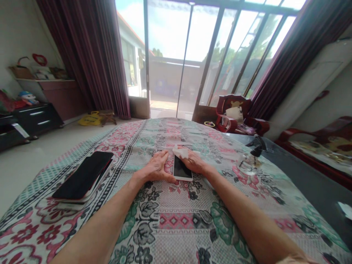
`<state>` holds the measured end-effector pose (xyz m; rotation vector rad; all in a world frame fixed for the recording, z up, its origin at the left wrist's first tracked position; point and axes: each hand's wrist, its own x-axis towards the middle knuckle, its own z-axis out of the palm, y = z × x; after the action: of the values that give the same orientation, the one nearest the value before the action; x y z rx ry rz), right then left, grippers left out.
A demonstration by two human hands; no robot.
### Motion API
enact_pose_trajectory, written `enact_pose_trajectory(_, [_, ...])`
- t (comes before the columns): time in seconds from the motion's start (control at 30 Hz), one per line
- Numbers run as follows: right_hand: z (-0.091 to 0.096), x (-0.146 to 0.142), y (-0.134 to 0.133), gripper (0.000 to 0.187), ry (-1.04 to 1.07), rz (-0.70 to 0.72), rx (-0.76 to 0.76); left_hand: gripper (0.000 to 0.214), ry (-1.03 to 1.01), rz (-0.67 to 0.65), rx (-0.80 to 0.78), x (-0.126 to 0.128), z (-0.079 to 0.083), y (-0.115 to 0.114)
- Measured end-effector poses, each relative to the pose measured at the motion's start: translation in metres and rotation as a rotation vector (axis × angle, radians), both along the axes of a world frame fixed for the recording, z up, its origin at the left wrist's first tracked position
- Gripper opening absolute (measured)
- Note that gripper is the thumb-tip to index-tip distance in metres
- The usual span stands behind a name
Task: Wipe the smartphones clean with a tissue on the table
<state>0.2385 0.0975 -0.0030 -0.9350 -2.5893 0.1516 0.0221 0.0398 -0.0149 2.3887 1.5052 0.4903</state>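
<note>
A white-edged smartphone (182, 168) lies face up on the patterned cloth (176, 220). My left hand (156, 169) rests flat beside the phone's left edge, fingers stretched out, thumb against its lower corner. My right hand (195, 162) lies along the phone's right side and pinches a crumpled white tissue (180, 151) at the phone's top end. A larger dark tablet (84, 175) in a folded cover lies to the left on the cloth.
A small clear wrapper (247, 163) lies on the cloth to the right. Beyond it is a dark glossy table surface (310, 179). Red wooden chairs (233, 113) stand near the glass doors (189, 55). A dark cabinet (33, 119) stands at the left.
</note>
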Motion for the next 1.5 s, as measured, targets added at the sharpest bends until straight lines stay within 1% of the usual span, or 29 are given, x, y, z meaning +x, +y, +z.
enact_pose_trajectory(0.17, [0.003,-0.001,-0.013,0.037,-0.057,0.086,0.032,0.117,0.014,-0.008,0.035,-0.001,-0.002,0.002])
enact_pose_trajectory(0.4, [0.006,0.002,-0.038,0.037,-0.062,0.199,0.018,0.122,0.024,-0.02,-0.004,-0.003,-0.001,0.0])
enact_pose_trajectory(0.5, [0.008,0.006,-0.048,0.039,-0.086,0.204,-0.007,0.121,0.017,-0.015,-0.008,-0.004,-0.003,0.0])
enact_pose_trajectory(0.6, [0.01,0.01,-0.058,0.039,-0.094,0.241,-0.029,0.119,0.016,-0.011,-0.006,-0.003,-0.004,0.0])
enact_pose_trajectory(0.73, [0.013,0.013,-0.07,0.04,-0.104,0.262,-0.054,0.123,0.036,0.001,-0.01,-0.003,-0.005,0.002])
enact_pose_trajectory(0.8, [0.014,0.015,-0.073,0.04,-0.103,0.256,-0.063,0.123,0.04,0.001,-0.009,-0.003,-0.005,0.002])
enact_pose_trajectory(0.93, [0.015,0.015,-0.075,0.042,-0.097,0.289,-0.069,0.121,0.045,-0.007,-0.002,-0.002,-0.004,0.001])
enact_pose_trajectory(1.07, [0.017,0.013,-0.078,0.041,-0.127,0.261,-0.086,0.122,0.062,0.006,-0.005,0.001,0.0,-0.002])
enact_pose_trajectory(1.17, [0.018,0.012,-0.082,0.044,-0.143,0.254,-0.127,0.117,0.069,0.015,-0.005,0.002,0.002,-0.004])
enact_pose_trajectory(1.27, [0.019,0.014,-0.085,0.05,-0.185,0.236,-0.225,0.109,0.079,0.013,-0.004,0.002,0.002,-0.004])
enact_pose_trajectory(1.37, [0.022,0.015,-0.088,0.057,-0.235,0.214,-0.322,0.106,0.075,0.005,-0.005,0.0,0.002,-0.003])
enact_pose_trajectory(1.5, [0.03,0.015,-0.093,0.065,-0.268,0.215,-0.382,0.102,0.079,-0.019,-0.008,-0.002,0.005,-0.003])
